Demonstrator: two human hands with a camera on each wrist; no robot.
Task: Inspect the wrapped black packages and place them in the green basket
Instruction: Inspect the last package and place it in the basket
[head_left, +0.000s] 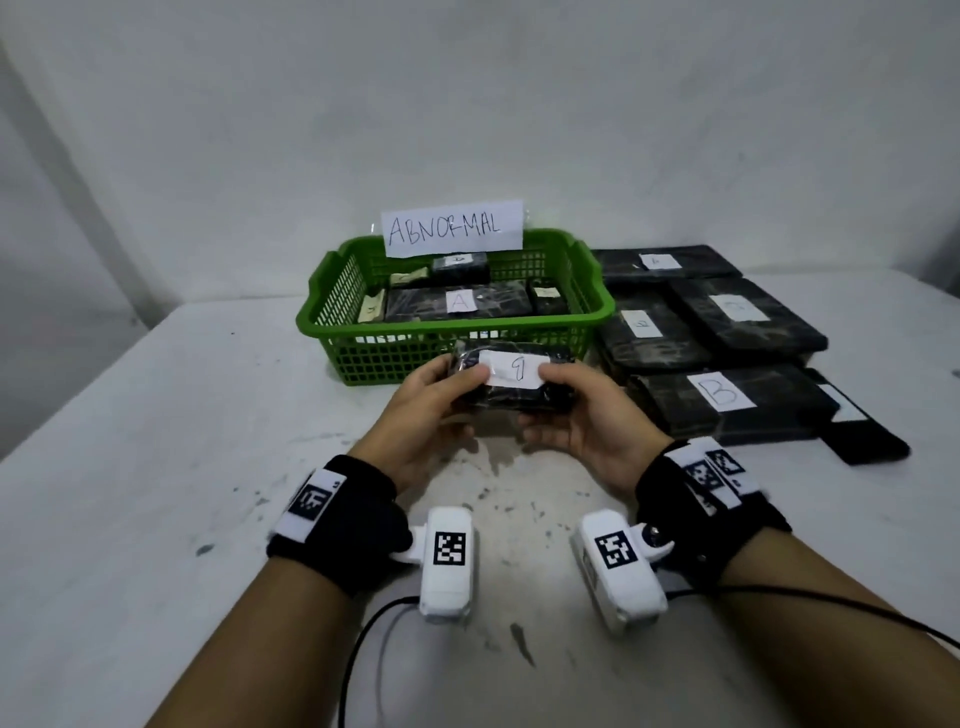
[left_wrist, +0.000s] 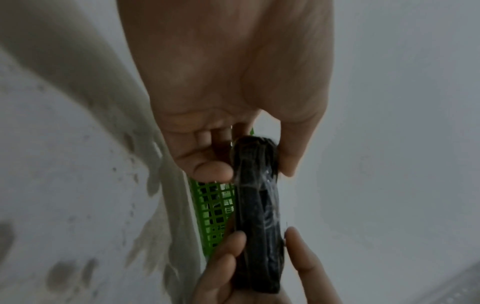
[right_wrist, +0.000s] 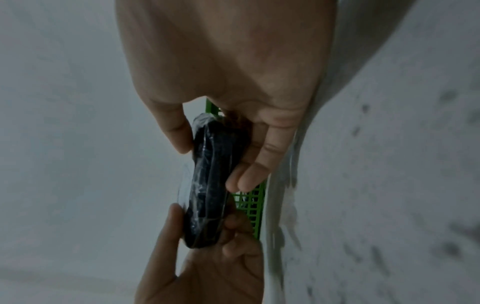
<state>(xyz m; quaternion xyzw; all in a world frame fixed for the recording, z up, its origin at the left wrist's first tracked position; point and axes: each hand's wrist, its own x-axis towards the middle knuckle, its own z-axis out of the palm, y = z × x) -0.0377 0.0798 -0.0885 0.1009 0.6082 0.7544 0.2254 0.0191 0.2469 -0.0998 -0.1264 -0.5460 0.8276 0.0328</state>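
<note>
— What's the left hand (head_left: 434, 400) doing?

— It grips the left end of a small wrapped black package (head_left: 514, 384), thumb on top at the edge of its white label (head_left: 514, 370), the other fingers (left_wrist: 210, 170) curled beneath. The left wrist view shows that end pinched between thumb and fingers, narrow and firm.

— And the package itself?

— Held level above the white table (head_left: 156, 467), just in front of the near wall of the green basket (head_left: 452, 332), not inside it. The label faces up with a handwritten mark like a "9".

— The right hand (head_left: 582, 410)?

— Mirrors the left: thumb on the label's right edge, fingers (right_wrist: 249, 176) wrapped under the right end.

— What's in the basket?

— Several black packages, one labelled "A" (head_left: 460, 301). A paper sign reading "ABNORMAL" (head_left: 452, 228) stands at its far rim.

— Further right?

— More black packages lie on the table beside the basket, the nearest large one marked "B" (head_left: 722, 392).
</note>
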